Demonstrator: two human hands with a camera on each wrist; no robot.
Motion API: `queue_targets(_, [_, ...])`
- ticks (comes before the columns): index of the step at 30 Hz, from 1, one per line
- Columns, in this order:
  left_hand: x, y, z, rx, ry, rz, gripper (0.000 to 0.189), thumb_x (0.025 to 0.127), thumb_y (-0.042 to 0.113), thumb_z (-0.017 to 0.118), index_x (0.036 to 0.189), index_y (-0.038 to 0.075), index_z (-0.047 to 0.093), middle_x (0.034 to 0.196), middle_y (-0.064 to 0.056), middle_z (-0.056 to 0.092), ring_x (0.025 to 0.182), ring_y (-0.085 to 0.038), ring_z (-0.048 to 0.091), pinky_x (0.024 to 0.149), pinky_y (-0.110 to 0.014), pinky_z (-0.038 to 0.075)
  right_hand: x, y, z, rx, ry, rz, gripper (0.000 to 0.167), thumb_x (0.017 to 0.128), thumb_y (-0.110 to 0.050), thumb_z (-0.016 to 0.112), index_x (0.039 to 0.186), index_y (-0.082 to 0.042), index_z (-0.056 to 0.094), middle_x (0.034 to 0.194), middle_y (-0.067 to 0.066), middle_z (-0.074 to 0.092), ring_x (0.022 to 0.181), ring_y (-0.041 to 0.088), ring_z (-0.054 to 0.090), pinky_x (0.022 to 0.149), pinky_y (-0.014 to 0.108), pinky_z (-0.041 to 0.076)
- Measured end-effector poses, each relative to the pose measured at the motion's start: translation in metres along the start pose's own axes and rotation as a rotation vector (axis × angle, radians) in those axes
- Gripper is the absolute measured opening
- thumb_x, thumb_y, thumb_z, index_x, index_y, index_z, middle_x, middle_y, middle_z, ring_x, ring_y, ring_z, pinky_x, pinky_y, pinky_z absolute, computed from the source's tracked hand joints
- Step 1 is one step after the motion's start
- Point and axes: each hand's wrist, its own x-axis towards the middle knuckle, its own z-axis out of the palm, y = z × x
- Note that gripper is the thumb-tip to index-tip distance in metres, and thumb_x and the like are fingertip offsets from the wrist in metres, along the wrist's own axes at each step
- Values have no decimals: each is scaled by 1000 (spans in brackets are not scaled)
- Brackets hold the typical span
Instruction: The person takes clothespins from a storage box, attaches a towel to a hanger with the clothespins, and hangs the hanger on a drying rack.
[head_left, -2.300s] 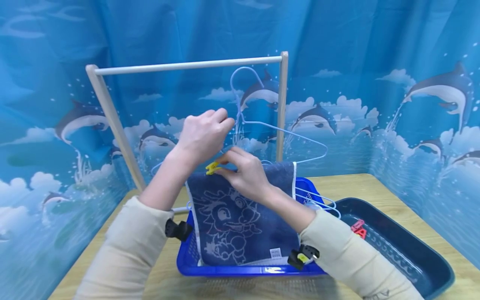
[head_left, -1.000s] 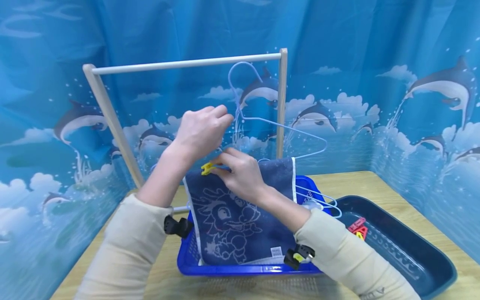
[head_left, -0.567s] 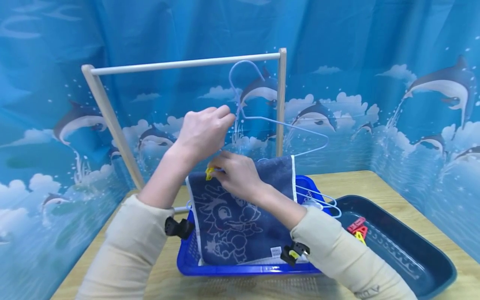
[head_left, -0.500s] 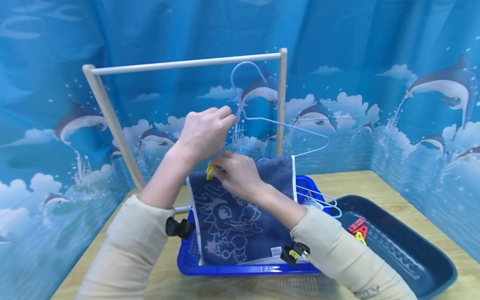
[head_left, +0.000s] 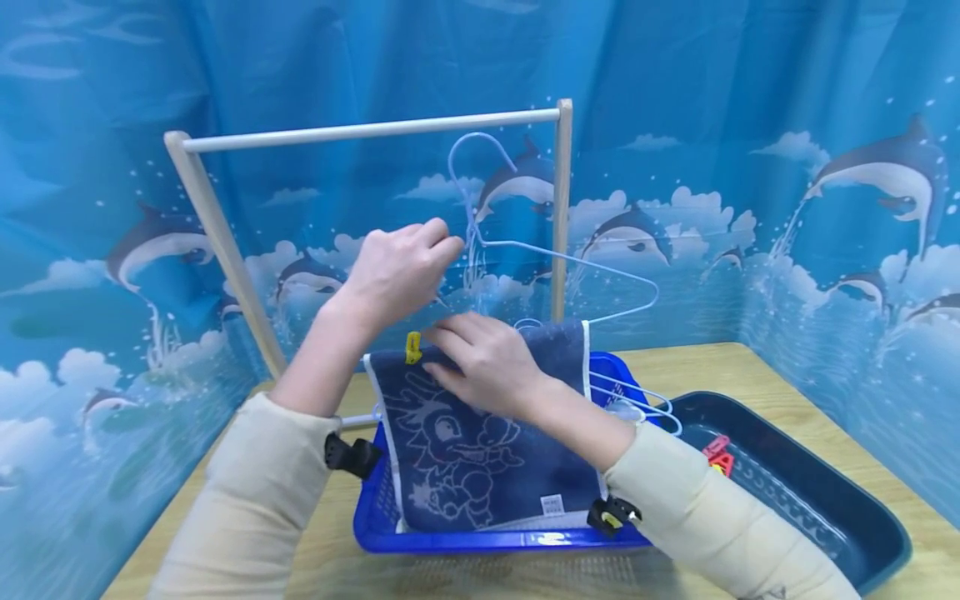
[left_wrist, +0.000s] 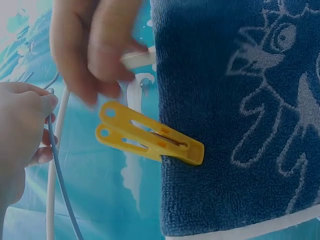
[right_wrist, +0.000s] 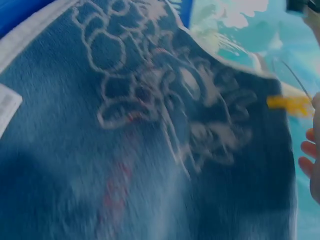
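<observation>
A dark blue towel [head_left: 517, 483] with a pale cartoon dragon hangs over the lower bar of a light blue wire hanger [head_left: 603, 266]. My left hand [head_left: 401, 271] grips the hanger close to its neck, fingers curled round the wire. A yellow clothespin [left_wrist: 150, 134] bites the towel's top edge near its left corner, its handles sticking up past the cloth. Just right of the clothespin, my right hand [head_left: 491, 362] hovers in front of the towel with loosely bent fingers, holding nothing. In the left wrist view its fingers [left_wrist: 105, 50] are blurred and apart from the clothespin.
Behind the towel sits a blue basket [head_left: 450, 542] with more wire hangers [head_left: 637, 400] poking out at the right. A dark tray [head_left: 840, 508] holds red and yellow clothespins [head_left: 718, 454]. A rack with a white rail [head_left: 375, 130] and wooden posts stands behind.
My right hand was pinching the yellow clothespin, brought it onto the towel's top edge and has let go, moving slightly right. My left hand keeps its grip; the hanger has dipped slightly.
</observation>
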Motion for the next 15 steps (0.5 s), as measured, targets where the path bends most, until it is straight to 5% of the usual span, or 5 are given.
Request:
queue_targets(7, [3, 1, 2, 1, 23, 13, 12, 88, 1, 56, 95, 5, 65, 81, -9, 58, 60, -20, 56, 41, -27, 39, -8, 42, -56, -158, 235, 142, 21, 80, -5, 67, 100, -1, 65, 96, 13, 63, 82, 28, 63, 51, 34, 50])
queue_targets(15, [0, 6, 8, 5, 37, 8, 14, 89, 1, 54, 93, 5, 66, 78, -8, 57, 57, -20, 53, 38, -28, 36, -29, 75, -86, -372, 114, 269, 10, 82, -9, 68, 88, -2, 71, 82, 12, 66, 73, 29, 63, 44, 38, 47])
